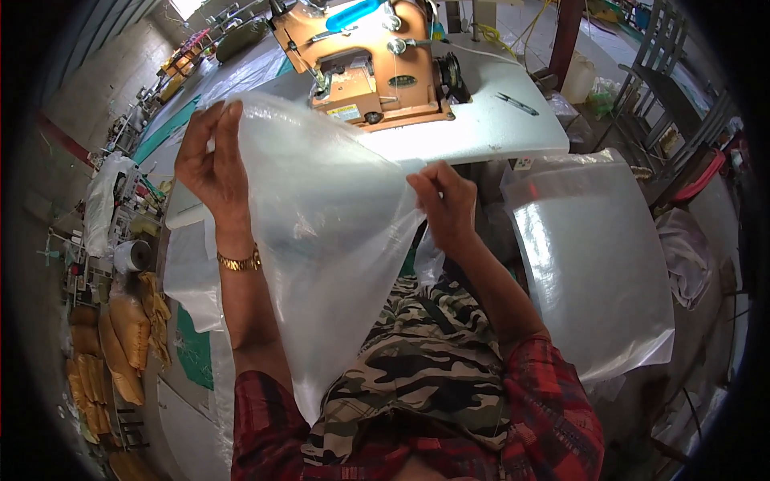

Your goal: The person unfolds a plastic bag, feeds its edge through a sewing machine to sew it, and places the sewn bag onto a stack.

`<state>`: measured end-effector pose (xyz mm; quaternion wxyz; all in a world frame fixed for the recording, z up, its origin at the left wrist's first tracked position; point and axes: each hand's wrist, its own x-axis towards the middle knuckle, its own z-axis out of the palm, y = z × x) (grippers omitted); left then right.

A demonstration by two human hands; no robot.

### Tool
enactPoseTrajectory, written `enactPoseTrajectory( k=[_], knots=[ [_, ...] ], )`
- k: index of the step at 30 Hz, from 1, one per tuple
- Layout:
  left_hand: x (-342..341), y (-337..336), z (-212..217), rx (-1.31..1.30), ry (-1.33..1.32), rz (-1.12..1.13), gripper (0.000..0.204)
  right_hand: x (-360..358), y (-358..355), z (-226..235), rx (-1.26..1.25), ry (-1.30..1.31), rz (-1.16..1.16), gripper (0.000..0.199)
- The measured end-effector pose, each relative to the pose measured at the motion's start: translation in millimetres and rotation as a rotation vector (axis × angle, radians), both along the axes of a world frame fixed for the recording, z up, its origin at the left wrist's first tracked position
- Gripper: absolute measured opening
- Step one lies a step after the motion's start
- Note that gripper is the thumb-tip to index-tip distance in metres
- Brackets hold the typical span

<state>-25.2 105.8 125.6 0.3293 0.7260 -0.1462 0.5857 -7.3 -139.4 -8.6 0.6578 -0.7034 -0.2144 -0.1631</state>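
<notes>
A clear plastic sheet (321, 216) is stretched between my two hands and hangs down toward my lap. My left hand (215, 156) pinches its upper left corner, raised over the table's left side. At the sheet's right edge, my right hand (445, 204) grips it with curled fingers, lower and nearer the table's front edge. Beyond the sheet stands an orange-gold sewing machine (417, 80) on a white table (489, 128); the sheet's upper edge passes just in front of its base. Whether the sheet is one layer or a bag, I cannot tell.
Small metal thread snips (517, 103) lie on the table, right of the machine. A stack of clear plastic sheets (593, 264) rests to my right. Farther right stands a grey chair (654, 72). Yellow-brown sacks (120, 337) and a plastic roll (135, 256) sit on the left.
</notes>
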Motion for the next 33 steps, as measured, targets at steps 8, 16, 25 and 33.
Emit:
enactPoseTrajectory(
  k=[8, 16, 25, 33],
  knots=[
    [37, 10, 4, -0.093, 0.098, -0.189, 0.012, 18, -24, -28, 0.117, 0.209, 0.532, 0.015],
    [49, 14, 7, -0.037, 0.107, -0.239, 0.014, 7, -31, -52, -0.086, 0.064, 0.586, 0.017],
    [23, -14, 22, -0.202, 0.169, -0.289, 0.012, 15, -35, -38, -0.076, -0.07, -0.257, 0.012],
    [11, -48, 26, -0.087, 0.165, -0.325, 0.012, -3, -30, -2, -0.323, -0.437, -0.339, 0.026]
  ],
)
